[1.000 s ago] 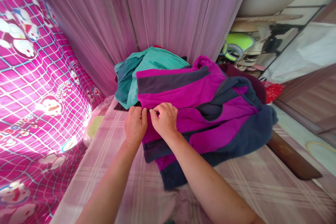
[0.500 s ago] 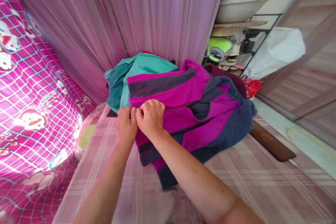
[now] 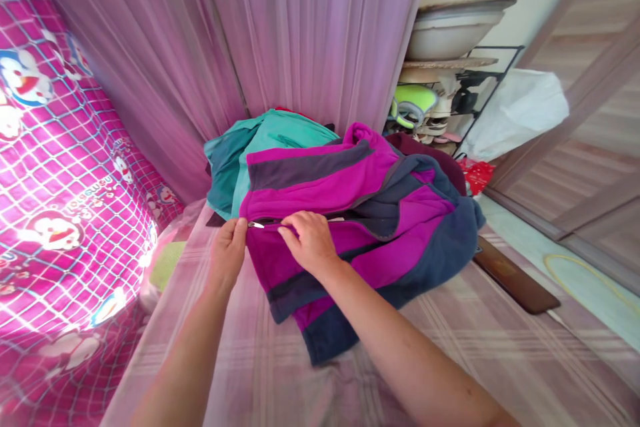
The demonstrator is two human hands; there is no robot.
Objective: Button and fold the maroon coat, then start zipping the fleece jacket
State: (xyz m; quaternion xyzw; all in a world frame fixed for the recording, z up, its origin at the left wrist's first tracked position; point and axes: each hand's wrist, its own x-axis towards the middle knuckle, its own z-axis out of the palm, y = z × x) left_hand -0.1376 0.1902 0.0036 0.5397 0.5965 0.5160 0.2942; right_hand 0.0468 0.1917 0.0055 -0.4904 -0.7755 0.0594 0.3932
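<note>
A magenta and dark grey-blue fleece jacket [image 3: 320, 187] lies across the bed, its hem toward the left and its front zipper partly parted. At the hem, my left hand [image 3: 231, 247] pinches the bottom end of the zipper. A small silvery zipper pull [image 3: 257, 225] shows just right of those fingertips. My right hand [image 3: 311, 240] is a little farther up the zipper line, thumb and fingers closed on the jacket's front edge. Teal clothing [image 3: 270, 137] lies under and behind the jacket.
A brown phone [image 3: 517, 277] with a white cable lies right of the jacket. Purple curtains [image 3: 310, 33] hang behind, and a pink patterned cloth [image 3: 75, 213] hangs at left. A rack with shoes and basins [image 3: 450, 33] stands at the back right, beside a white bag [image 3: 520, 110].
My hands were together at the jacket's hem. My right hand has shifted right along the zipper, and the zipper pull now shows between the hands. The left stays at the hem.
</note>
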